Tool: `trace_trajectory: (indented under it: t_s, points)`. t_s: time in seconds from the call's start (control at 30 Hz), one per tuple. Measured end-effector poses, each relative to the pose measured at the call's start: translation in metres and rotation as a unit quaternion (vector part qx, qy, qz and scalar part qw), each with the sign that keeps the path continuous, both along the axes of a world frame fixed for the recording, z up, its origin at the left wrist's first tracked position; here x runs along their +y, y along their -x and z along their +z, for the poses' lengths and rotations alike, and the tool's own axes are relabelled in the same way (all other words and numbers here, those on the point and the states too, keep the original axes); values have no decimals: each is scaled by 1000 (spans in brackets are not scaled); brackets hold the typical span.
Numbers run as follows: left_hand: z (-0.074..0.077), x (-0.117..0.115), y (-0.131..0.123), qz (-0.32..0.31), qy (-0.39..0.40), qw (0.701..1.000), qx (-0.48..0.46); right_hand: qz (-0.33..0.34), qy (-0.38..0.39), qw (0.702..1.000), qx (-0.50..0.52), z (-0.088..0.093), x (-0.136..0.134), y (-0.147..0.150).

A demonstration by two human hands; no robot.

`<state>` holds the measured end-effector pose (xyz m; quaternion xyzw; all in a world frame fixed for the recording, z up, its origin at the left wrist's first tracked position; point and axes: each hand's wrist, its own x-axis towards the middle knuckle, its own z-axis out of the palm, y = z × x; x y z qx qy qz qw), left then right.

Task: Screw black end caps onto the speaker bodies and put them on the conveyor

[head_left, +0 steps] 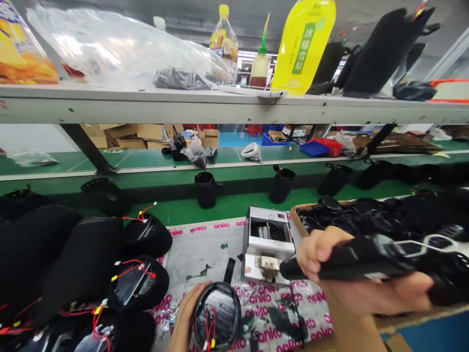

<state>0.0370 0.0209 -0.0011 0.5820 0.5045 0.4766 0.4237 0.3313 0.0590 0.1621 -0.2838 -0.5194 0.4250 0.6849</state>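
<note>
At a workshop's green bench [183, 213], a worker's left hand [188, 313] rests against a round case [223, 310] over printed sheeting [205, 242], strap [229, 271] pointing away, finger grip unclear; beyond stands a metal machine [271, 244], and the right hand [348, 293] clenches a blurred black item [362, 261], long axis crosswise, tip leftward, partly hiding a box [297, 222].

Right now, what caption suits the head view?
Left fingers touch a round black part; right fingers grip a dark object.
</note>
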Motion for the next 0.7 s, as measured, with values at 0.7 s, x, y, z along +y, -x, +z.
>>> trace_trajectory:
  t_s: [0.7]
  points:
    - [1,7,-19,-90,2,990,-104,0,-98,993,-71,-62,13,27]
